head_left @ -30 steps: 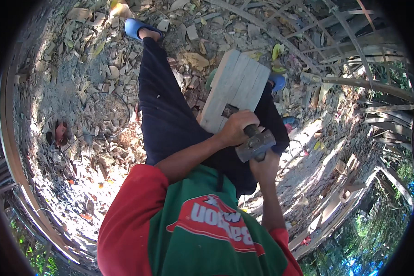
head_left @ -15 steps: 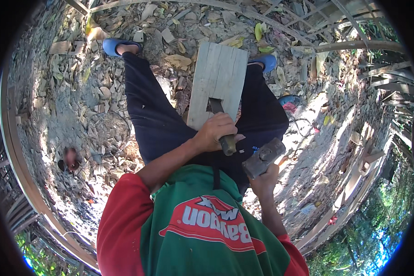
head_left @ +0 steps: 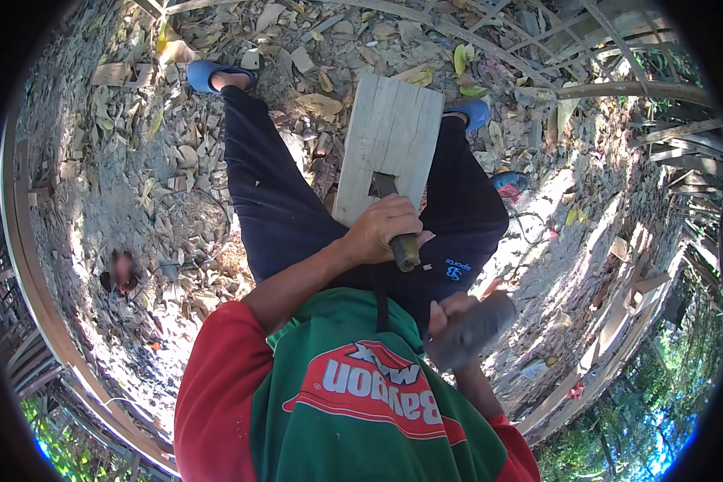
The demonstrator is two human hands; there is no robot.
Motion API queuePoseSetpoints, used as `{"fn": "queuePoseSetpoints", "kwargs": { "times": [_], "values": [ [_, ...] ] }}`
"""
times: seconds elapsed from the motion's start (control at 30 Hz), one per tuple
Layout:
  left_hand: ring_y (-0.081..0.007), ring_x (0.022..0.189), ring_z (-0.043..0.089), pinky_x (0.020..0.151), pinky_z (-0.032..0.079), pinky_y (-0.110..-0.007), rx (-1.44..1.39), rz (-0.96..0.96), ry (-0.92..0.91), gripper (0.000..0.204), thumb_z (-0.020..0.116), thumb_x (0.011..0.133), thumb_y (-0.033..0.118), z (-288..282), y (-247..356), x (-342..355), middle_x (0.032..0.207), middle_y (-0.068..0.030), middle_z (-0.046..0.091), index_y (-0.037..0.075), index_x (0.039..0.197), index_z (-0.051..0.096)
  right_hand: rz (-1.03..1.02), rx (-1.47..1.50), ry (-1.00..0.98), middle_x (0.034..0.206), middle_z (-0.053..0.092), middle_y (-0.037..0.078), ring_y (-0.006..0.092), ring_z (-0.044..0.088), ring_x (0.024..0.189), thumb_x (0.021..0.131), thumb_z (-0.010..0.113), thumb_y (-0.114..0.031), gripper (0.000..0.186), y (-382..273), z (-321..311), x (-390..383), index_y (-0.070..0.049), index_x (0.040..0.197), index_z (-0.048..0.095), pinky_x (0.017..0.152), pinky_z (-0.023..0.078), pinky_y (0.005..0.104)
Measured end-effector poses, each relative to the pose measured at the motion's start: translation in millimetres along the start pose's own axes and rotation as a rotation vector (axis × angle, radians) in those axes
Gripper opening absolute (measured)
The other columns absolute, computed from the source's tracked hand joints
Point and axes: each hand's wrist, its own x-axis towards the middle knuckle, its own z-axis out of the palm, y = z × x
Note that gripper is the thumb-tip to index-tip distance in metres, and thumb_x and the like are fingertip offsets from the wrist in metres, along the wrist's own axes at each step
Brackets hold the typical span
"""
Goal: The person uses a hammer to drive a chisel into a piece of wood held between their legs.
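Observation:
Between my legs a thick, pale wooden block (head_left: pixel 394 120) stands tilted, with a rectangular hole cut near its lower end. My left hand (head_left: pixel 380 230) is closed around a dark metal chisel (head_left: pixel 406 252). The chisel's blade reaches into that hole, and its butt end sticks out toward me below my fist. On the right, a heavy hammer (head_left: pixel 472 331) is gripped in my right hand (head_left: pixel 450 309). Its steel head is smeared by motion and hangs apart from the chisel, near my right thigh. The handle is mostly hidden behind the head and hand.
Dry leaves and wood chips (head_left: pixel 189 153) litter the ground. Bent wooden rails (head_left: pixel 36 265) curve along the left side, with slats and sticks (head_left: pixel 683 161) at the far right. A reddish-brown thing (head_left: pixel 123 271) lies on the left, and a blue item (head_left: pixel 510 183) beyond my right knee.
The hammer has swung back toward me, away from the chisel's butt, and turned. My left hand still holds the chisel in the hole. The whole view has shifted slightly.

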Motion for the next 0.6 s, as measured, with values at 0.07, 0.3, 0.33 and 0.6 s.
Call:
{"fn": "queuePoseSetpoints", "kwargs": {
  "times": [0.07,0.3,0.33,0.6],
  "values": [
    [-0.0274,0.070,0.059,0.065,0.045,-0.039,-0.004,0.012,-0.016,0.026,0.082,0.077,0.013,-0.9,-3.0,5.4,0.072,-0.0072,0.057,0.008,0.077,0.057,0.057,0.188,0.065,0.064,0.062,0.007,0.0270,0.062,0.053,0.070,0.077,-0.013,0.018,7.9,17.0,1.3,-0.009,0.073,0.060,0.053,0.050,0.0374],
    [-0.0290,0.066,0.056,0.061,0.043,-0.039,-0.072,-0.017,0.034,0.024,0.081,0.074,0.006,-8.1,-3.4,12.2,0.071,-0.0084,0.056,0.008,0.077,0.058,0.008,0.215,0.100,0.064,0.062,0.015,0.0338,0.065,0.057,0.071,0.073,-0.008,0.018,-25.9,0.7,32.5,-0.004,0.078,0.057,0.056,0.053,0.0394],
    [-0.0290,0.066,0.056,0.061,0.043,-0.039,-0.073,-0.019,0.036,0.023,0.081,0.075,0.005,-7.7,-4.5,13.9,0.071,-0.0086,0.057,0.007,0.078,0.058,-0.004,0.265,0.108,0.063,0.062,0.014,0.0344,0.065,0.058,0.071,0.073,-0.008,0.017,-23.3,2.1,36.0,-0.003,0.079,0.059,0.057,0.053,0.0403],
    [-0.0300,0.068,0.059,0.063,0.046,-0.040,-0.049,-0.317,0.101,0.026,0.082,0.078,0.014,-12.6,-11.9,23.0,0.074,-0.0085,0.060,0.006,0.077,0.057,0.097,0.008,-0.021,0.065,0.056,0.009,0.0286,0.061,0.054,0.068,0.075,-0.007,0.018,-21.4,5.1,76.1,-0.008,0.078,0.060,0.057,0.053,0.0422]
  ]
}}
